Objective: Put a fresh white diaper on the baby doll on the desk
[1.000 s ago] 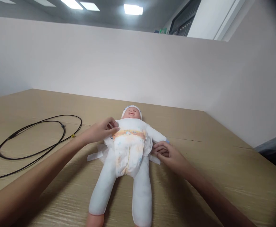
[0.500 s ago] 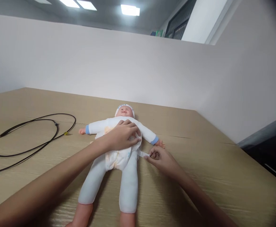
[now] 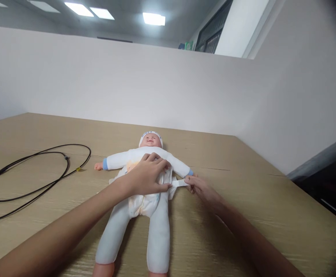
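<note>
A baby doll (image 3: 107,227) in a white suit with blue cuffs lies on its back, legs towards me. A white diaper (image 3: 142,204) with a pale orange print is between its legs and up over its belly. My left hand (image 3: 147,175) rests palm down on the diaper's front, thumb apart from the fingers; its fingertips are partly hidden. Beside the doll's hip, my right hand (image 3: 198,186) pinches the end of a white diaper tab (image 3: 180,183), which is stretched out sideways. The doll's hand on that side is mostly hidden behind my right hand.
A looped black cable (image 3: 52,181) with a yellow tag lies left of the doll on the wooden table (image 3: 228,227). A pale partition wall (image 3: 122,80) stands behind the table. Something dark (image 3: 326,181) is beyond the table's right edge.
My right hand has moved up slightly and pulled the diaper tab out straighter, away from the doll. My left hand stays on the diaper's front, its thumb lower. The view has tilted up a little.
</note>
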`<action>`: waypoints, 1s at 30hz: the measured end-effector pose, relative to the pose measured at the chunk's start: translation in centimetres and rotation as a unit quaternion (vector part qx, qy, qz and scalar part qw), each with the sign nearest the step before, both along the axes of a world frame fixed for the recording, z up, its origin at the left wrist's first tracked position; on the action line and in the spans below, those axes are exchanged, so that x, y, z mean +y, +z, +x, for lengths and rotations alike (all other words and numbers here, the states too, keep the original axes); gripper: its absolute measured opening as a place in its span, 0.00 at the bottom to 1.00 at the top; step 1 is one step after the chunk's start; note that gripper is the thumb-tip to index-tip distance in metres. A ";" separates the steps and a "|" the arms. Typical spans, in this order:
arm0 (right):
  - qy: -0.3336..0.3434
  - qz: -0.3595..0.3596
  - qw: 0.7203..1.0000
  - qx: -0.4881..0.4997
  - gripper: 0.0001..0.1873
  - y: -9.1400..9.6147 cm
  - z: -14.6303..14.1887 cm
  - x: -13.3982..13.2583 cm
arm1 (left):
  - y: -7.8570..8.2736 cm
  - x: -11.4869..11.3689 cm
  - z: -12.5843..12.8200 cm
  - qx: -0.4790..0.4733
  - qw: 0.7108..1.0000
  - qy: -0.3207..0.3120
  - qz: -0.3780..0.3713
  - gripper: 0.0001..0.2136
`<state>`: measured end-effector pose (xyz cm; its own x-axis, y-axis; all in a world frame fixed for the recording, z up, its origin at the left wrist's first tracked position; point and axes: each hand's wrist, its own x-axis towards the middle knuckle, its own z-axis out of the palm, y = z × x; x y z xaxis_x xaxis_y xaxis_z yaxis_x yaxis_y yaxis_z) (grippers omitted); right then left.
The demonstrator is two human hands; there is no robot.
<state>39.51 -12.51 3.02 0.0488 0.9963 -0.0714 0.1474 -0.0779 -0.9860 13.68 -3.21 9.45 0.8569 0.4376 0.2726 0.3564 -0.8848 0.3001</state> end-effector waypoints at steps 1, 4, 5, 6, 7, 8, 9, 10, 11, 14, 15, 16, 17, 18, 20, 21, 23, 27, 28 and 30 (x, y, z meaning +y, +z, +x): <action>-0.002 0.007 0.999 0.032 0.26 0.0 -0.5 0.5 | -0.1 0.0 0.0 -0.003 1.000 0.001 0.001 0.22; -0.004 0.026 0.992 0.124 0.26 -0.4 -2.2 2.4 | -0.2 0.0 0.1 -0.004 1.000 0.006 -0.003 0.26; -0.003 0.029 0.989 0.148 0.27 -0.6 -2.7 3.1 | -0.3 0.0 0.2 -0.003 1.000 0.008 -0.005 0.28; -0.003 0.032 0.985 0.169 0.28 -0.8 -3.0 3.7 | -0.3 0.0 0.2 -0.002 1.000 0.010 -0.006 0.30; -0.002 0.034 0.982 0.187 0.28 -1.1 -3.3 4.3 | -0.3 0.0 0.3 -0.001 1.000 0.013 -0.006 0.32; -0.002 0.036 0.979 0.202 0.28 -1.3 -3.5 4.7 | -0.4 0.0 0.3 0.001 1.000 0.016 -0.004 0.33; -0.001 0.036 0.976 0.214 0.28 -1.5 -3.6 5.0 | -0.4 -0.1 0.3 0.004 1.000 0.019 -0.001 0.34; 0.000 0.035 0.974 0.224 0.27 -1.7 -3.6 5.1 | -0.4 -0.1 0.3 0.006 1.000 0.019 0.001 0.35; 0.002 0.035 0.972 0.231 0.27 -1.9 -3.6 5.1 | -0.4 -0.1 0.3 0.006 1.000 0.016 0.001 0.35; 0.005 0.037 0.969 0.245 0.26 -2.0 -3.6 4.7 | -0.1 -0.1 0.3 0.003 1.000 0.013 -0.014 0.33; 0.005 0.041 0.968 0.247 0.25 -2.0 -3.7 4.6 | 0.0 -0.1 0.2 0.003 1.000 0.016 -0.022 0.29; 0.005 0.045 0.968 0.248 0.25 -1.9 -3.8 4.5 | 0.1 -0.1 0.2 0.005 0.999 0.019 -0.030 0.26; 0.004 0.050 0.968 0.247 0.25 -1.9 -3.9 4.6 | 0.1 -0.1 0.2 0.007 0.999 0.021 -0.035 0.23; 0.004 0.056 0.968 0.245 0.25 -1.9 -4.1 4.6 | 0.2 -0.1 0.2 0.010 0.999 0.023 -0.037 0.22; 0.004 0.066 0.969 0.237 0.24 -2.0 -4.5 4.9 | 0.1 0.0 0.2 0.013 0.999 0.025 -0.036 0.22; 0.004 0.072 0.970 0.231 0.24 -2.1 -4.8 5.1 | 0.1 0.0 0.3 0.012 0.999 0.027 -0.035 0.23; 0.003 0.084 0.973 0.213 0.24 -2.4 -5.2 5.5 | -0.1 0.0 0.3 0.006 0.999 0.031 -0.032 0.26; 0.001 0.109 0.980 0.169 0.25 -3.0 -5.8 5.7 | -0.3 -0.1 0.3 -0.016 0.999 0.032 -0.030 0.29; 0.001 0.114 0.980 0.161 0.25 -3.1 -5.9 5.7 | -0.3 -0.1 0.3 -0.020 0.999 0.033 -0.030 0.27; -0.001 0.120 0.981 0.151 0.26 -3.3 -6.0 5.6 | -0.3 -0.1 0.3 -0.021 0.999 0.038 -0.028 0.23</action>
